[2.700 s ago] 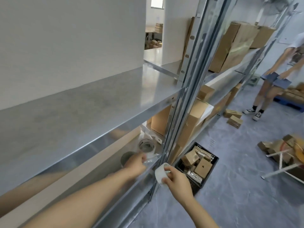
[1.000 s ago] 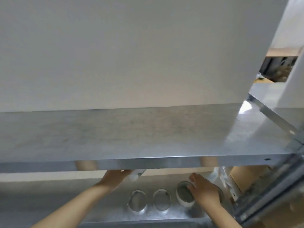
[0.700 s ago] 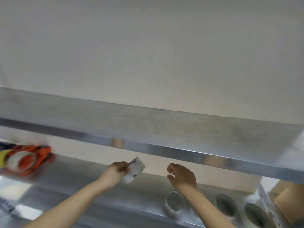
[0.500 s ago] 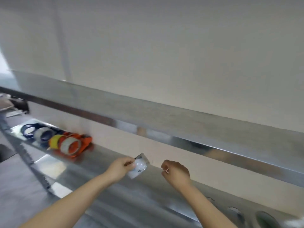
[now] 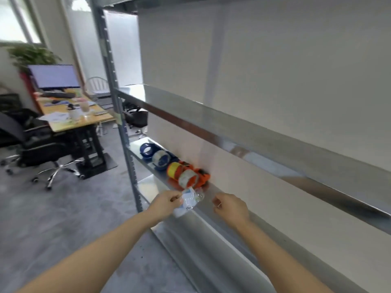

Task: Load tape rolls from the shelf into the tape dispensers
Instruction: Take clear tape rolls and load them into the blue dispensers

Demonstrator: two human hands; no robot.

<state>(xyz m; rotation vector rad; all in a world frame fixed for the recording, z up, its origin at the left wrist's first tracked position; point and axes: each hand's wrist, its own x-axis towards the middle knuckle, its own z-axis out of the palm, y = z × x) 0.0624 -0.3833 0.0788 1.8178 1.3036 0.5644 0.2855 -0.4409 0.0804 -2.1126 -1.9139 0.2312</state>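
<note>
My left hand [image 5: 165, 205] pinches a small clear plastic wrapper [image 5: 189, 201] with a white and blue label, held just above the metal shelf [image 5: 203, 235]. My right hand [image 5: 230, 207] hovers beside it with the fingers curled in and nothing visible in them. Just beyond the wrapper lie orange tape dispensers [image 5: 188, 175], carrying a yellow roll and a clear roll. Further left on the same shelf lie blue tape dispensers [image 5: 156, 156], one of them with a clear roll. No loose tape rolls are in view.
An upper metal shelf [image 5: 243, 132] overhangs my hands. A grey upright post [image 5: 118, 115] stands at the shelf's left end. To the left are a desk with a monitor [image 5: 54, 76], black office chairs [image 5: 31, 140] and grey floor.
The view has swung left along the shelf, away from the loose tape rolls. My right hand let go of a roll there; my left hand still holds the wrapper. The dispensers and office came into view.
</note>
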